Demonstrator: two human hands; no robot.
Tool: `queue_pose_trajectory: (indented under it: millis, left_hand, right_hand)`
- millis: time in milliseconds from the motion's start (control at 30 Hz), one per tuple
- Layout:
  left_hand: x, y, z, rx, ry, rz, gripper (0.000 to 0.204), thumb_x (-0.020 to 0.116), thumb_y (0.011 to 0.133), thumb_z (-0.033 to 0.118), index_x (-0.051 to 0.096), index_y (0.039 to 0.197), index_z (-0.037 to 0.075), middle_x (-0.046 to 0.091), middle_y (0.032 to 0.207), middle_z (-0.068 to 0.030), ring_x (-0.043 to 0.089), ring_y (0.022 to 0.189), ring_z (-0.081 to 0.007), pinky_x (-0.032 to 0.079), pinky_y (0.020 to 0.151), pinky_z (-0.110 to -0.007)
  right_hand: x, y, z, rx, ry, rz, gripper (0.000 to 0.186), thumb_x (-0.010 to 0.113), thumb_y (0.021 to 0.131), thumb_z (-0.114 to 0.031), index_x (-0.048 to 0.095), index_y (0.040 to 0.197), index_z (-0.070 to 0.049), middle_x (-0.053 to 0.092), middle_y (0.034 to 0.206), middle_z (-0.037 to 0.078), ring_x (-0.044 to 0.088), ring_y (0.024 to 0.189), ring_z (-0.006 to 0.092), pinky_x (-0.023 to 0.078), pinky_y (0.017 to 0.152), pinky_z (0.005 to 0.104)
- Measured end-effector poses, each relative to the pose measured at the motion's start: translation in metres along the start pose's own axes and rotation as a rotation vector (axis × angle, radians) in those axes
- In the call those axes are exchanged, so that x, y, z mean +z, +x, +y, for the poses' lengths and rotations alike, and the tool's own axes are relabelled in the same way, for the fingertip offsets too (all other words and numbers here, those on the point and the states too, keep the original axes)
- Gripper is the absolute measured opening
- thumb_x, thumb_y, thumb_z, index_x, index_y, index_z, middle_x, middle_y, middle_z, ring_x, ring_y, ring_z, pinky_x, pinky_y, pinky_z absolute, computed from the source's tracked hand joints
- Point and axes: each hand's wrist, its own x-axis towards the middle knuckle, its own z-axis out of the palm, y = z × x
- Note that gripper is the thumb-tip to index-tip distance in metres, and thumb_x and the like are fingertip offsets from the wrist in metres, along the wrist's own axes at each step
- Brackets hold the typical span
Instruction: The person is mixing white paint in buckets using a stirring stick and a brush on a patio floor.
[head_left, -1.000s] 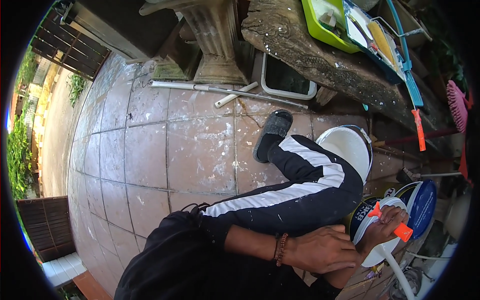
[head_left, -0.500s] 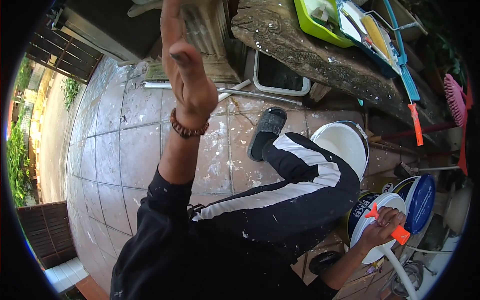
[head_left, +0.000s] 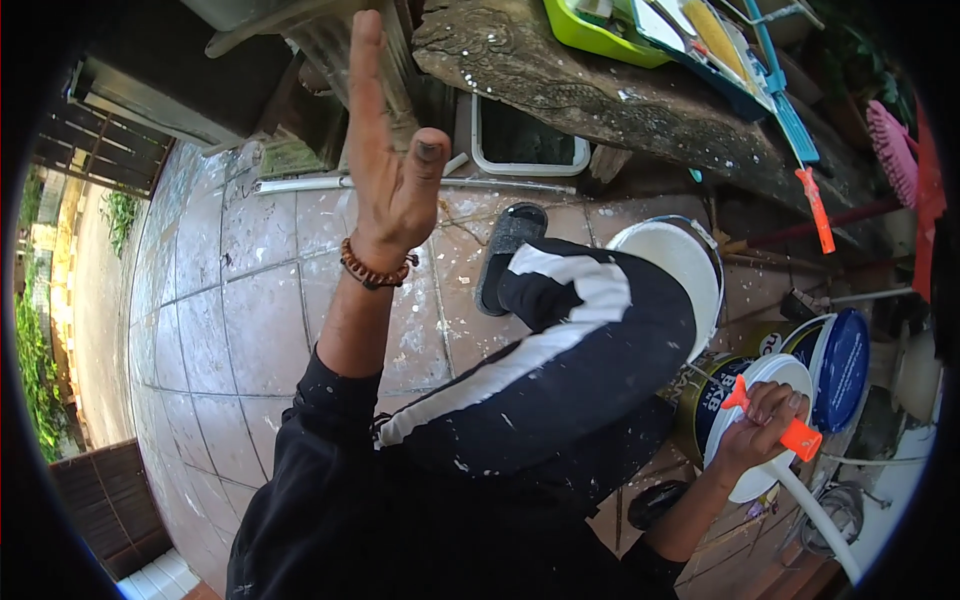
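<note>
My left hand (head_left: pixel 390 195), a beaded bracelet (head_left: pixel 375 265) at its wrist, is raised at upper centre-left above the tiled floor. Its fingers are stretched, the thumb stands apart, and it holds nothing. At the right, my right hand (head_left: pixel 760 425) is closed around an orange plastic handle (head_left: pixel 802 440). A forked orange end (head_left: pixel 737 393) sticks out on the hand's other side; what tool it belongs to I cannot make out. Beneath that hand stands a white bucket (head_left: pixel 722 465). A white pipe (head_left: pixel 815 515) slants from there toward the lower right.
An open white bucket (head_left: pixel 712 290) stands by my bent knee. Blue-lidded and dark paint pails (head_left: pixel 842 370) sit near my right hand. A rough wooden slab (head_left: pixel 560 70) carries a lime-green tray (head_left: pixel 600 38), a yellow roller (head_left: pixel 715 38) and an orange-handled tool (head_left: pixel 815 210). A metal pole (head_left: pixel 490 185) lies on the floor.
The view has shifted a little, so the surroundings sit farther left and mostly higher. My raised left hand has turned slightly, its thumb farther right. The right hand keeps its grip.
</note>
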Motion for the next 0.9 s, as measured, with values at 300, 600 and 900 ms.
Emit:
queue_pose_trajectory:
  millis: [300, 600, 900]
  left_hand:
    - [-0.024, 0.051, 0.068, 0.083, 0.029, 0.017, 0.069, 0.049, 0.112, 0.048, 0.040, 0.160, 0.000, 0.049, 0.160, -0.0194, 0.044, 0.151, -0.0307, 0.031, 0.126, -0.046]
    - [-0.002, 0.019, 0.078, 0.031, -0.116, -0.234, 0.059, 0.078, 0.098, 0.029, 0.058, 0.148, 0.005, 0.062, 0.149, -0.0154, 0.057, 0.140, -0.0288, 0.044, 0.119, -0.044]
    - [0.061, -0.088, 0.088, -0.356, -0.129, -0.755, 0.050, 0.077, 0.096, 0.017, 0.063, 0.143, 0.007, 0.073, 0.130, -0.0157, 0.069, 0.122, -0.0251, 0.051, 0.105, -0.037]
  right_hand:
    - [0.025, -0.016, -0.006, -0.048, 0.005, -0.048, 0.031, 0.047, 0.111, -0.013, 0.035, 0.082, -0.011, 0.037, 0.063, 0.000, 0.035, 0.055, 0.0094, 0.033, 0.055, 0.0272]
    - [0.020, -0.038, -0.031, -0.183, 0.103, -0.212, 0.019, 0.062, 0.102, -0.011, 0.052, 0.088, -0.002, 0.051, 0.070, 0.006, 0.047, 0.059, 0.0140, 0.042, 0.060, 0.0266]
    - [0.031, -0.053, -0.025, -0.062, -0.036, -0.158, 0.027, 0.064, 0.097, -0.006, 0.046, 0.077, -0.005, 0.057, 0.066, 0.008, 0.047, 0.054, 0.0139, 0.040, 0.053, 0.0276]
